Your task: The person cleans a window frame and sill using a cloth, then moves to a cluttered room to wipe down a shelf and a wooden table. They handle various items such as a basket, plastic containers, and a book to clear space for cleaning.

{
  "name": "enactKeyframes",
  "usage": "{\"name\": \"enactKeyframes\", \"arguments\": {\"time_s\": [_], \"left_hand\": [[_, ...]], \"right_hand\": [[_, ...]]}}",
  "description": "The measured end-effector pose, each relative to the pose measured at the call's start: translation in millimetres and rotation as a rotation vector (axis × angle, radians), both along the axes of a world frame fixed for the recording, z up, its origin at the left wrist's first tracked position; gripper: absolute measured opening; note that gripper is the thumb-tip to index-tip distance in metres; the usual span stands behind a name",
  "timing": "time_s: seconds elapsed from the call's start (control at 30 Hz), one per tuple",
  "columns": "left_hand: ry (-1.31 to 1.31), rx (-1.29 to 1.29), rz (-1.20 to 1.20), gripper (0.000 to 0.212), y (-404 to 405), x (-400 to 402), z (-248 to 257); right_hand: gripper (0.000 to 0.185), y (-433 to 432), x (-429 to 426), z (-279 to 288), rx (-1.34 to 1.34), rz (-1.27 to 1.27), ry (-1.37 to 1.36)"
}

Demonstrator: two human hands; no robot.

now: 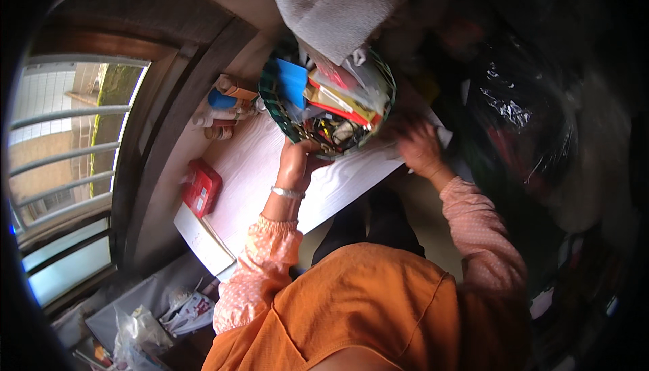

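A green woven basket (267, 98) is over the far part of a pale wood-grain tabletop (248, 153). Gripping its near left side is my left hand (298, 160), its fingers partly hidden beneath the basket. Inside lie a blue flat piece (291, 81), a red-edged packet (350, 109), a clear plastic bag (372, 84) and a jumble of small items (337, 131). To the right of the basket, my right hand (420, 147) is low over the tabletop's right end, blurred by motion. Whether it holds anything is unclear.
Several bottles and small boxes (225, 104) stand against the wall by the barred window (68, 137). A red plastic box (201, 188) and a pale booklet (205, 239) are at the left edge. Grey fabric (339, 6) hangs above the basket. Dark plastic sheeting (512, 107) is at right.
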State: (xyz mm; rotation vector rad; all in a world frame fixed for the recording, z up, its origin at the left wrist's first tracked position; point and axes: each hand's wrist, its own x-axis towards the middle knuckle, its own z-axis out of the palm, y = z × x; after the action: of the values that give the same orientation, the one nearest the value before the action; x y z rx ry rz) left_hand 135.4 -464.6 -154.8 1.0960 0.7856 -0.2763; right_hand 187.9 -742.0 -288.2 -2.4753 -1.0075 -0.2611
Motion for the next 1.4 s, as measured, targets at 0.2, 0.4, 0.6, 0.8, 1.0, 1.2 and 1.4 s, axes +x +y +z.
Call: {"name": "enactKeyframes", "arguments": {"time_s": [0.2,0.4,0.6,0.8,1.0,1.2,1.4], "left_hand": [[0.029,-0.042,0.090,0.062,15,-102,12],[0.127,0.005,0.236,0.059,29,-214,22],[0.181,0.049,0.507,0.054,38,-286,11],[0.134,0.091,0.695,0.052,41,-303,4],[0.142,0.138,0.712,0.054,39,-297,7],[0.162,0.148,0.722,0.056,36,-293,9],[0.140,0.145,0.698,0.056,39,-296,4]], "right_hand": [[0.042,-21,26,-3,-0.082,-0.029,0.036],[0.053,29,-9,9,-0.123,-0.025,0.088],[0.053,136,-26,16,-0.056,0.204,0.133],[0.047,218,56,0,0.012,0.102,0.043],[0.038,285,92,-4,0.027,0.183,-0.064],[0.031,263,147,-53,-0.040,0.177,0.087],[0.029,164,214,-80,-0.009,-0.042,0.077]]}}
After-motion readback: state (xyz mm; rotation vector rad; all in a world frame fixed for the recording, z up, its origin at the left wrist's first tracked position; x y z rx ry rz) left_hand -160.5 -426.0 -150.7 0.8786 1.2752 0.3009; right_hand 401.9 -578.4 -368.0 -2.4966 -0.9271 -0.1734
